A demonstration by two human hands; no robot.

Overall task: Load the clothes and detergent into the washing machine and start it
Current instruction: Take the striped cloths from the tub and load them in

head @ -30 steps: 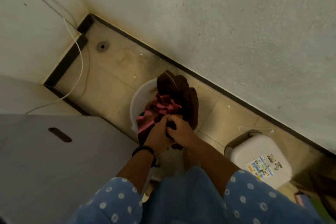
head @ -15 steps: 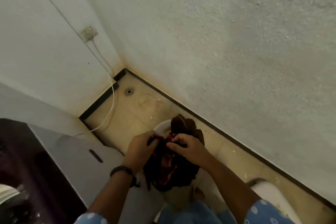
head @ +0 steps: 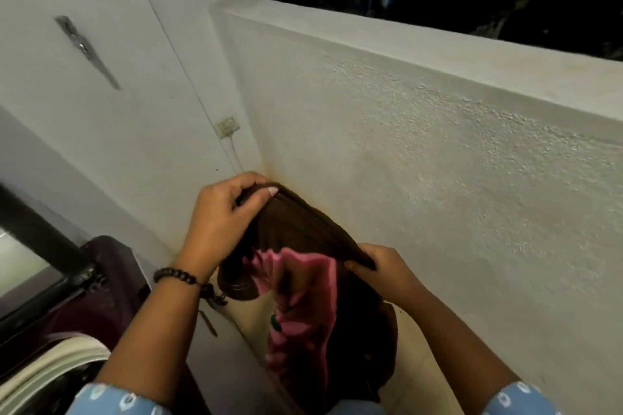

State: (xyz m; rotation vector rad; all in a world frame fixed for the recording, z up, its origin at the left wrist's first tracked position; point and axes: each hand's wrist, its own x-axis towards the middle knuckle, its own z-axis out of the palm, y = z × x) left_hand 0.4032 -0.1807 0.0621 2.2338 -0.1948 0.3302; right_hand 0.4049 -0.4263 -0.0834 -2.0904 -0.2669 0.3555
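The wall [head: 438, 178] fills the right side, rough plaster under a ledge, meeting a smooth wall at the corner where a socket [head: 228, 126] sits with its cord hanging. Low at the left edge is the washing machine [head: 101, 296], its dark lid [head: 40, 246] up and a pale rim [head: 50, 367] of the tub showing below.

In the air beside the machine's right-hand edge hangs the bundle of clothes. The brown garment [head: 303, 229] is stretched between both hands; the pink garment [head: 300, 307] dangles under it. The left hand [head: 219, 216] pinches the brown cloth at its top end, thumb over the fold. The right hand [head: 381, 271] grips the lower end, fingers curled round the fabric.

To do this well, I'd say swing the whole bundle left over the open tub before letting go, and keep both grips firm, because the pink piece looks only draped and could slide off onto the floor. Drop it loose, not balled up.

The count: one machine, one socket, two hands, one beaded bracelet [head: 175, 276] on the left wrist. Garments, two that I can tell apart, though the dark folds may hide a third.
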